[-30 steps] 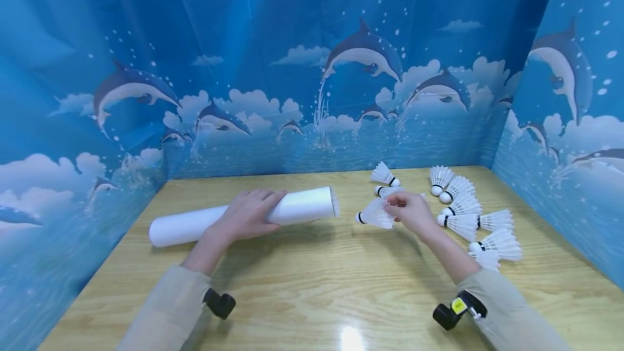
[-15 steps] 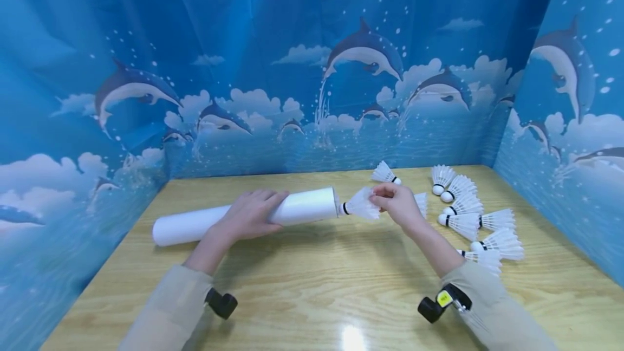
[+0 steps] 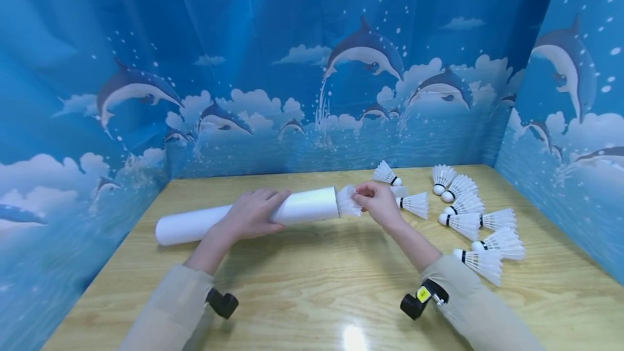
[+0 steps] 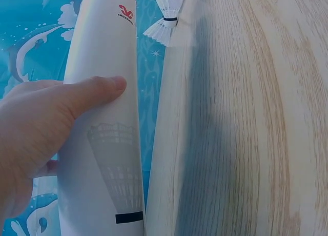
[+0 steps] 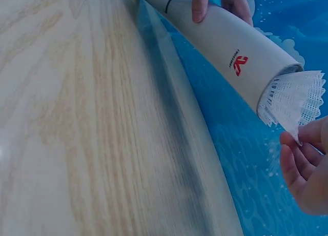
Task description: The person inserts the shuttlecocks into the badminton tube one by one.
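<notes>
My left hand (image 3: 253, 214) grips a long white shuttlecock tube (image 3: 312, 205) from above, its right end lifted and tilted up a little. In the left wrist view the thumb lies across the tube (image 4: 102, 51), which carries a printed shuttlecock picture. My right hand (image 3: 380, 205) pinches the skirt edge of a white shuttlecock (image 3: 348, 201) at the tube's mouth. The right wrist view shows that shuttlecock (image 5: 300, 95) partly inside the mouth, skirt outward, its cork hidden in the tube. Thumb and fingertips of the right hand (image 5: 310, 161) hold the skirt's rim.
Several white shuttlecocks lie in a group (image 3: 460, 223) on the wooden table (image 3: 312, 286) at the right. A few others, such as one shuttlecock (image 3: 414, 205) and one farther back (image 3: 385, 174), lie behind the right hand. A blue dolphin-print sheet (image 3: 273, 96) encloses the table.
My right hand has moved left with the shuttlecock, whose cork end has gone into the tube's mouth. The left hand keeps its hold on the tube, which has shifted slightly right.
</notes>
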Demonstrator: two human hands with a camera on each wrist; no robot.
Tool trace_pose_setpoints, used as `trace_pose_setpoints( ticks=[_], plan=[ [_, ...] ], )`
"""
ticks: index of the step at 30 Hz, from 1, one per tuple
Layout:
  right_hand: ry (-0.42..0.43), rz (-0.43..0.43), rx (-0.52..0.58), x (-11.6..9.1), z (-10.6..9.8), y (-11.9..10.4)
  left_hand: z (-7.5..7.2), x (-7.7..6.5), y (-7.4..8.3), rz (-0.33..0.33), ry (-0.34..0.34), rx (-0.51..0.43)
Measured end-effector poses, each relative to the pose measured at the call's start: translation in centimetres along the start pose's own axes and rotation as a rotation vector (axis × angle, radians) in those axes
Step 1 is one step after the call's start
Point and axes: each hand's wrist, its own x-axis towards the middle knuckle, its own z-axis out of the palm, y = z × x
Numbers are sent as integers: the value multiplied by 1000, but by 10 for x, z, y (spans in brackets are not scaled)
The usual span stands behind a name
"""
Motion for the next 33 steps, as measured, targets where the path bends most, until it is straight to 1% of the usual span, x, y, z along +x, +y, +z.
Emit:
trace_pose_setpoints(
  ticks=[6,8,14,21,26,33],
  plan=[
    [35,-41,-162,-2,8,-2,1,1,0,0,-2,-4],
    [38,-42,-196,-2,9,-2,1,1,0,3,-3,-3],
    [33,-12,-190,1,14,1,1,1,1,4,-9,-4],
    [31,-8,-177,2,23,2,0,2,1,-3,-15,-6],
    [59,-21,-170,3,30,1,0,2,1,-5,-17,-12],
    [82,4,-190,3,38,-1,1,2,0,-8,-14,-21]
  ],
)
